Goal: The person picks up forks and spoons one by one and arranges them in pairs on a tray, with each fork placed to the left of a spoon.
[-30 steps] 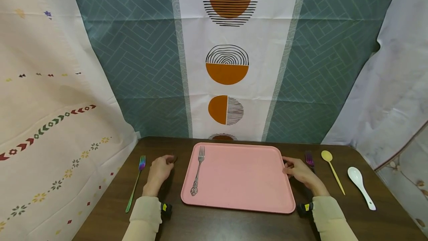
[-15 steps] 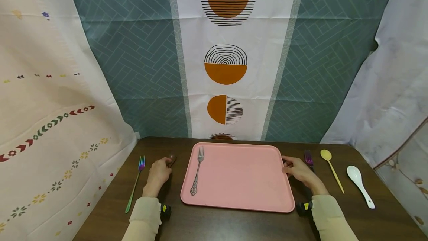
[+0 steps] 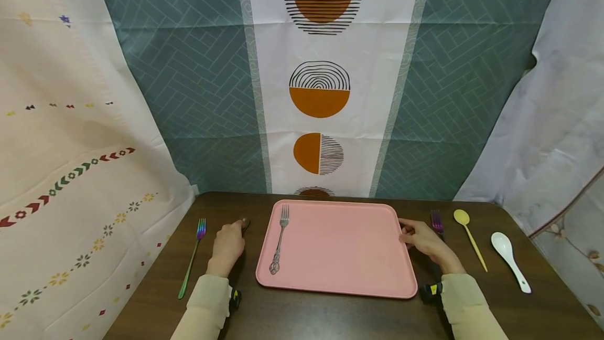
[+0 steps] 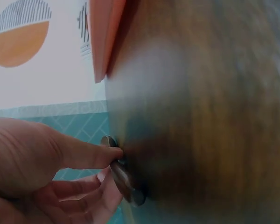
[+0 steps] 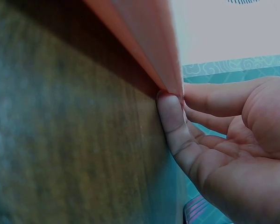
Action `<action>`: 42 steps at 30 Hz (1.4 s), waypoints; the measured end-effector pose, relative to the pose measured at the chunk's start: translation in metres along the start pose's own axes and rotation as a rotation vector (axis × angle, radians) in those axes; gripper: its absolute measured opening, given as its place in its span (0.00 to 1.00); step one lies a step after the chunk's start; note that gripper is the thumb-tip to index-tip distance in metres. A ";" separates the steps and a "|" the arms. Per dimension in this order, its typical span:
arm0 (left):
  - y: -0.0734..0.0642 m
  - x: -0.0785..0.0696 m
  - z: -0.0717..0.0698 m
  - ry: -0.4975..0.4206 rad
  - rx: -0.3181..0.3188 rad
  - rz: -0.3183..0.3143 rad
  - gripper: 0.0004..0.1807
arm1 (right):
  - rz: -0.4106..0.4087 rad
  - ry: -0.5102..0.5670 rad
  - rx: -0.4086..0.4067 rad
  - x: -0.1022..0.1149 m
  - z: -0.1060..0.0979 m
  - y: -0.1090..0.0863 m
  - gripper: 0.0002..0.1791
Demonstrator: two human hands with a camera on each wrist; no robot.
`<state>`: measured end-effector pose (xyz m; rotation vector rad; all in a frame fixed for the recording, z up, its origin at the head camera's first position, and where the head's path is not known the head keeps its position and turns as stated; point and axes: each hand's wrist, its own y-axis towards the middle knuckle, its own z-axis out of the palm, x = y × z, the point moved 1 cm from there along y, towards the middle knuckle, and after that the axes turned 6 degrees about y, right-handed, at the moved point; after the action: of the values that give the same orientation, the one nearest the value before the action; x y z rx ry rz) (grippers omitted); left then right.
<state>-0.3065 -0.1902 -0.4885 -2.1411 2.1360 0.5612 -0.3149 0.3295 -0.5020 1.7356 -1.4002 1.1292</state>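
My left hand point(image 3: 227, 248) is left of the pink tray and pinches a small dark, shiny spoon point(image 3: 246, 223) whose rounded end shows past the fingertips. In the left wrist view, the thumb and fingers hold this spoon point(image 4: 125, 182) close over the wooden table. At the tray's right rim, my right hand point(image 3: 427, 243) grips the pink tray point(image 3: 344, 251). The right wrist view shows the thumb point(image 5: 170, 112) on one side of the tray edge point(image 5: 154, 51) and the forefinger on the other. An ornate silver fork point(image 3: 279, 243) lies on the tray's left part.
A rainbow fork point(image 3: 193, 256) lies left of my left hand on the dark table point(image 3: 321, 319). Beyond my right hand lie a purple fork point(image 3: 437, 221), a yellow spoon point(image 3: 467, 230) and a white soup spoon point(image 3: 508, 256). Patterned cloths point(image 3: 198, 83) hang behind the table.
My left hand has turned and shifted slightly, still holding the spoon, whose end shows at a different angle. The right hand stays at the tray's edge, and the tray keeps its place.
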 end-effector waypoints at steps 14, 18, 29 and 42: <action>0.006 -0.001 -0.002 0.009 0.018 -0.020 0.14 | 0.000 -0.011 -0.002 -0.004 0.001 0.003 0.33; 0.005 0.000 -0.003 0.010 0.014 -0.018 0.14 | 0.002 -0.014 -0.002 -0.003 0.001 0.003 0.33; 0.004 -0.003 0.000 0.008 0.021 -0.052 0.15 | 0.011 0.013 -0.005 -0.002 0.000 0.001 0.33; 0.009 0.003 -0.009 -0.035 0.085 -0.069 0.19 | -0.005 0.024 0.012 0.000 0.000 0.001 0.33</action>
<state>-0.3135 -0.1960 -0.4786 -2.1348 2.0210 0.4894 -0.3161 0.3295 -0.5021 1.7269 -1.3767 1.1547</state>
